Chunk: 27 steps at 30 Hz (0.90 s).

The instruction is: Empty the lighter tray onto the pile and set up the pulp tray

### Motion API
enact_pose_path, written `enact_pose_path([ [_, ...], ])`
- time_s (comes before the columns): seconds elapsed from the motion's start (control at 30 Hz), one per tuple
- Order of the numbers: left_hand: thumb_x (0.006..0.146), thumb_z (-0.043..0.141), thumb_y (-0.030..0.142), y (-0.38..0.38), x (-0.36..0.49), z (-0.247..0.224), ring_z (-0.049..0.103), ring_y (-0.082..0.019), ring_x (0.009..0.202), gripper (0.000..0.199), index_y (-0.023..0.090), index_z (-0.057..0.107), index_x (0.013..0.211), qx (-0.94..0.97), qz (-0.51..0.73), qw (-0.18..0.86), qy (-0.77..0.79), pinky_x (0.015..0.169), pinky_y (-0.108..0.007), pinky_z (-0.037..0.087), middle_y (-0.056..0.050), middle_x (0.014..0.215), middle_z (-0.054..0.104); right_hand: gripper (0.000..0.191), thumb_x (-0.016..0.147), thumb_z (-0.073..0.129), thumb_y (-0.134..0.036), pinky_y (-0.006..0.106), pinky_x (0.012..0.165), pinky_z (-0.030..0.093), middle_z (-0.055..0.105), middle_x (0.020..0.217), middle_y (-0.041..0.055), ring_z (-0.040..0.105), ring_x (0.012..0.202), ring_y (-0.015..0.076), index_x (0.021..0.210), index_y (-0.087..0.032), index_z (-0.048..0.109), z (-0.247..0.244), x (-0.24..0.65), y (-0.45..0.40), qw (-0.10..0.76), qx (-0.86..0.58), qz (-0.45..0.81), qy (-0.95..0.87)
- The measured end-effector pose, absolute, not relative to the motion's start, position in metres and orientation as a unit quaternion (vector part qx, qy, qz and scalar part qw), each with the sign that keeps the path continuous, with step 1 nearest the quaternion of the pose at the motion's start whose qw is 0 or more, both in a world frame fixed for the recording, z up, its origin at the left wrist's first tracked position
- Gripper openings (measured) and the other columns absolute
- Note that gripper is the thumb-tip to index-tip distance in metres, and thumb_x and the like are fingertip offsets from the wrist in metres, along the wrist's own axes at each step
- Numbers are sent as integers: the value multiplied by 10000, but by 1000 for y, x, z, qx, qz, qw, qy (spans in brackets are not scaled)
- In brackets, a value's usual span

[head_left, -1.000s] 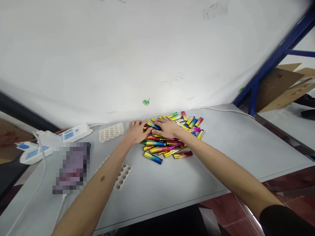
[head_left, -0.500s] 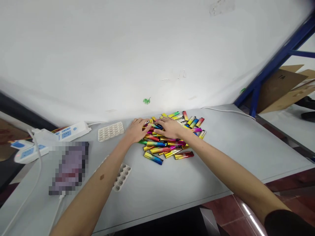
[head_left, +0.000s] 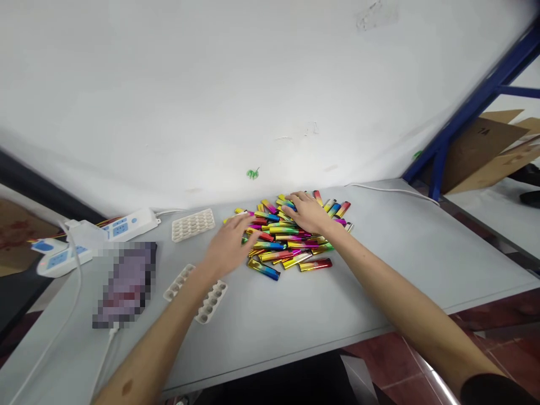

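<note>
A loose pile of shiny, many-coloured lighters (head_left: 291, 244) lies on the grey table near the wall. My left hand (head_left: 228, 246) is over the left edge of the pile, its fingers spread and nothing gripped in it. On the far right part of the heap rests my right hand (head_left: 307, 212), palm down with fingers stretched out; the lighters under it are hidden. One yellow-and-blue lighter (head_left: 264, 269) lies at the near edge of the heap. A pale tray with round hollows (head_left: 212, 302) is partly covered by my left forearm.
Another pale moulded tray (head_left: 193, 225) lies by the wall, left of the pile. Farther left are a white power strip (head_left: 130, 224) with cables and a blurred-out dark object (head_left: 129, 284). A blue metal frame (head_left: 441, 163) and cardboard boxes (head_left: 485, 149) stand at right.
My left hand has drawn back towards me and to the left, uncovering lighters at the pile's left side. My right hand has shifted slightly right and away from me.
</note>
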<state>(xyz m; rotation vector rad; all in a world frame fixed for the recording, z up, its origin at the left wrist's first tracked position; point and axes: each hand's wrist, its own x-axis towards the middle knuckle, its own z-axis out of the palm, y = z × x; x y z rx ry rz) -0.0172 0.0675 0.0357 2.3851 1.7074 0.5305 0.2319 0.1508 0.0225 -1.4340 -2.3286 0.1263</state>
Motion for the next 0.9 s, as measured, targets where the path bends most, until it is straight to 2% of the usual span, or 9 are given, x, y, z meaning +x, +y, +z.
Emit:
enact_pose_path([
  [0.2,1006,334,530,23,6,14,218,-348,1518,607,192,424,1503,813,73,68,573,1189,-569,301,-127,1618,330,464,1023,380,-477,464,1050,408,648,1236,139,546,1198,301,1253,-160,628,16,248,121,258,-496,17,-829],
  [0.37,1028,293,474,27,1,1,165,-340,1528,578,244,323,1558,815,56,14,577,1220,-560,235,-90,1649,252,339,1017,444,-385,448,1019,434,651,1202,114,536,1172,283,1196,-185,649,11,257,87,325,-484,-24,-812],
  [0.53,1025,294,471,30,-6,5,214,-342,1519,592,208,331,1555,807,42,-25,589,1223,-549,233,-104,1630,304,288,1001,486,-383,437,985,448,653,1149,101,539,1112,271,1130,-200,668,2,260,62,334,-472,-34,-815],
  [0.67,1017,318,439,15,-24,14,312,-316,1488,583,143,390,1514,792,59,-57,604,1225,-508,244,-126,1594,378,317,980,519,-387,452,1000,434,625,1185,125,522,1136,293,1180,-179,651,-11,255,57,303,-482,-53,-821],
  [0.73,1007,337,400,1,-40,18,413,-322,1420,527,111,494,1420,787,65,-74,609,1206,-517,269,-147,1513,489,333,978,515,-361,453,1007,426,611,1206,137,510,1153,301,1220,-165,633,-16,250,59,295,-493,-66,-816],
  [0.8,985,379,423,-16,-60,19,475,-359,1337,471,104,603,1250,768,72,-79,632,1145,-533,347,-158,1377,602,343,978,503,-337,448,1002,423,599,1217,145,504,1148,304,1245,-155,620,-18,246,62,294,-504,-81,-808],
  [0.9,977,377,470,-42,-87,16,586,-355,1130,421,154,648,1044,745,71,-63,660,1009,-522,456,-145,1170,681,353,981,490,-332,444,994,419,590,1215,152,496,1139,305,1257,-148,611,-19,242,65,298,-513,-91,-799],
])
